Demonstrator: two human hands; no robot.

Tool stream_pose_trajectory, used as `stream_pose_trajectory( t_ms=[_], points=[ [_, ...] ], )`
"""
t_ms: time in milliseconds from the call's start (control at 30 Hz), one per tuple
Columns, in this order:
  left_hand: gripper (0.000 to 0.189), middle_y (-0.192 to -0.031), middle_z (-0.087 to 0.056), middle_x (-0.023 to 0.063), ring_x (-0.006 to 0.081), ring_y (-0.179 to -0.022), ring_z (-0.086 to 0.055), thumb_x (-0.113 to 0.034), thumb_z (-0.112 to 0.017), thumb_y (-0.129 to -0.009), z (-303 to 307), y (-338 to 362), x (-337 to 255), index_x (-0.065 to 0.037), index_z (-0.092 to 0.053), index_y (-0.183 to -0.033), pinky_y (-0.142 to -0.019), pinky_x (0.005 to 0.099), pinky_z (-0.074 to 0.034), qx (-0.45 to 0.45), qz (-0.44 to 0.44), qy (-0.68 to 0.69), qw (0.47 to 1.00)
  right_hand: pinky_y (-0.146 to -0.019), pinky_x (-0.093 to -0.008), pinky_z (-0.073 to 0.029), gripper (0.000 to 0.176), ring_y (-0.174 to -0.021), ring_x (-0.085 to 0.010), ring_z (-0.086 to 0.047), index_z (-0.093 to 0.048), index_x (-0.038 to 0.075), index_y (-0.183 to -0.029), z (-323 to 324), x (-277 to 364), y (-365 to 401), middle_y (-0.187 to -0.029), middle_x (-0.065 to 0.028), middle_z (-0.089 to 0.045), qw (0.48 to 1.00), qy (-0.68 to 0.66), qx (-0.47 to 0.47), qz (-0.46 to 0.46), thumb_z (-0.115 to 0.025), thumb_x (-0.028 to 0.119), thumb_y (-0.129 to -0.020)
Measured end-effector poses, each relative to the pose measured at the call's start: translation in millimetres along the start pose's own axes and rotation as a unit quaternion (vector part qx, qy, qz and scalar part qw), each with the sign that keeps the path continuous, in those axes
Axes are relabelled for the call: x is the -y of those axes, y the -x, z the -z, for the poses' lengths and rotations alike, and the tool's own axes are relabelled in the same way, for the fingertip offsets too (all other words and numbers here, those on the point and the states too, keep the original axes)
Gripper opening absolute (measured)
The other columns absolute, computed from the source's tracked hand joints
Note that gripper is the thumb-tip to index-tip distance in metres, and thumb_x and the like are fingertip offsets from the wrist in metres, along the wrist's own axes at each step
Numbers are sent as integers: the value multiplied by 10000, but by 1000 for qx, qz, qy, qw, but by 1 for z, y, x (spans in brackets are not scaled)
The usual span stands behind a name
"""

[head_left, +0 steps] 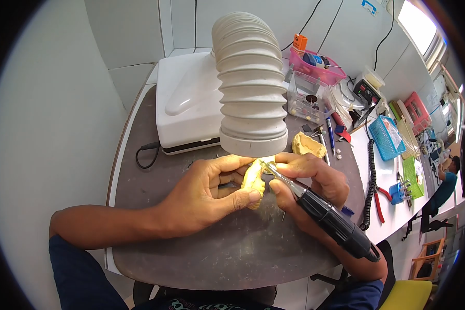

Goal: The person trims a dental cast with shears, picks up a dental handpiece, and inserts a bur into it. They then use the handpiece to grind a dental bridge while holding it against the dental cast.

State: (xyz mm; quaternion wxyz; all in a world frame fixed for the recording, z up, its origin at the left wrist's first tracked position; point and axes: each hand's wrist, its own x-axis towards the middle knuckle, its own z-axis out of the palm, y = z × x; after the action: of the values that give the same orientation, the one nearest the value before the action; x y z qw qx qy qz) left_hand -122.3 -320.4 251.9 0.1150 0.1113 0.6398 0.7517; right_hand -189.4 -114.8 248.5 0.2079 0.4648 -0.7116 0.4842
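Near the middle of the grey work surface, my left hand is closed on a yellowish plaster dental model, thumb in front and fingers behind. My right hand grips a black and silver rotary handpiece like a pen, and its tip meets the upper right part of the model. The fingertips of both hands are close together there. Directly above hangs the mouth of a ribbed white extraction hose, with bright light falling on the model. A second plaster model lies just behind my right hand.
A white machine housing stands at the back left. Behind to the right are a pink basket, a clear box and pens. Farther right are a blue basket, a coiled cord and red pliers. Another person sits at far right.
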Motion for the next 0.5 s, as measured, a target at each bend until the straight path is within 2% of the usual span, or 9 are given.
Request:
stream_pose_trajectory(
  t_ms=[333,500],
  points=[
    [550,-1173,-600,129,154,-1051,-593,-149,-702,-916,2,-2,5,82,-469,-1357,-916,296,-522,0,-9,6,1000,-660,-279,-563,249,-768,-209,-732,-672,-1,-900,0,0,1,-907,-175,-727,1000,-4,5,2,-823,68,-713],
    [548,-1159,-601,123,151,-1060,-587,-153,-703,-916,0,-1,2,85,-472,-1353,-906,291,-526,-6,-7,-3,1000,-657,-272,-563,243,-770,-200,-732,-675,-1,-903,2,1,2,-921,-173,-729,1000,5,10,-25,-818,64,-717]
  ],
)
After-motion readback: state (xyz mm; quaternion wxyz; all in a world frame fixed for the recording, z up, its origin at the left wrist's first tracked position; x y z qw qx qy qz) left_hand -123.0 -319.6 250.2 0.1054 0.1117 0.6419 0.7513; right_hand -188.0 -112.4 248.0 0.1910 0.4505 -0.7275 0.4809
